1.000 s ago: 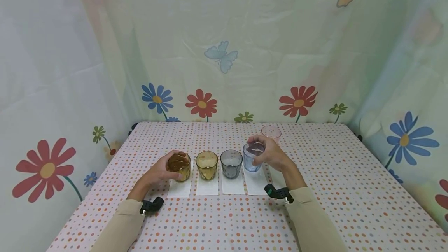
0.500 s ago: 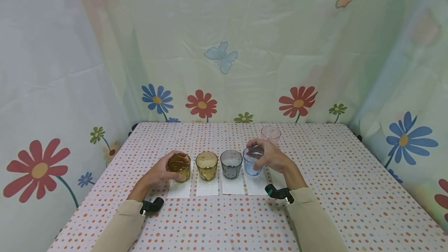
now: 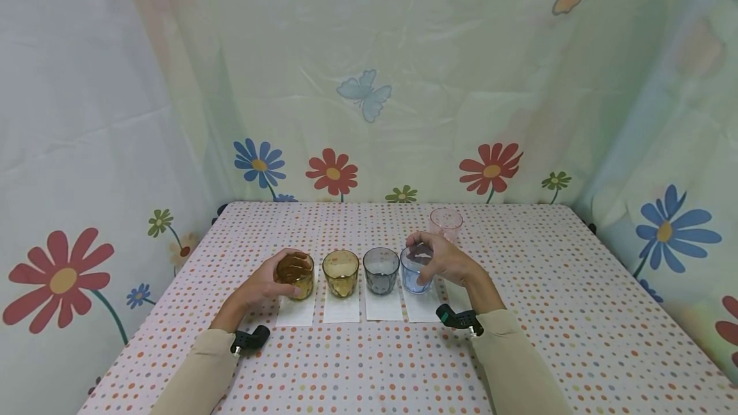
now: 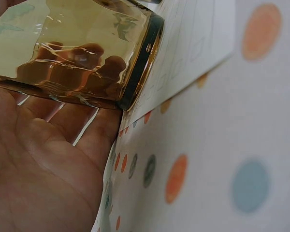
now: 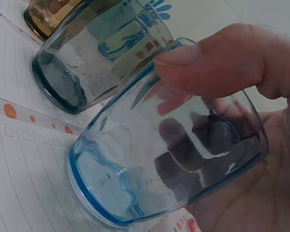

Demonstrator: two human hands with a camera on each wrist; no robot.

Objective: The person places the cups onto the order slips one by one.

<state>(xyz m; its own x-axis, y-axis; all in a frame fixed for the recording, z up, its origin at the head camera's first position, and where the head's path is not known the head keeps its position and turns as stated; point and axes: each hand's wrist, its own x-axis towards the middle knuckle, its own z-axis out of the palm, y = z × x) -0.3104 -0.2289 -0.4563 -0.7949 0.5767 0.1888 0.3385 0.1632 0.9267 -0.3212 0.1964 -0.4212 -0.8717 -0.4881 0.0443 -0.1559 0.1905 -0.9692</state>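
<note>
My left hand (image 3: 266, 280) curls round an amber drinking glass (image 3: 304, 284), which stands upright on a paper slip at the left end of a row. In the left wrist view, its fingers show through the amber glass (image 4: 87, 63) from behind. My right hand (image 3: 450, 260) grips a pale blue glass (image 3: 412, 277) at the row's right end, thumb on the near side. The right wrist view shows the blue glass's base (image 5: 104, 183) at the lined paper. Between them stand a yellow glass (image 3: 341, 274) and a grey glass (image 3: 381, 272).
A pink glass (image 3: 446, 219) stands farther back, just behind my right hand. White lined paper slips (image 3: 383, 308) lie under the row of glasses. A dotted cloth (image 3: 346, 370) covers the table, and a flowered curtain (image 3: 426, 146) rises behind it.
My right hand has brought the blue glass down and slightly nearer to me, onto its paper slip. My left hand keeps its hold on the amber glass without moving.
</note>
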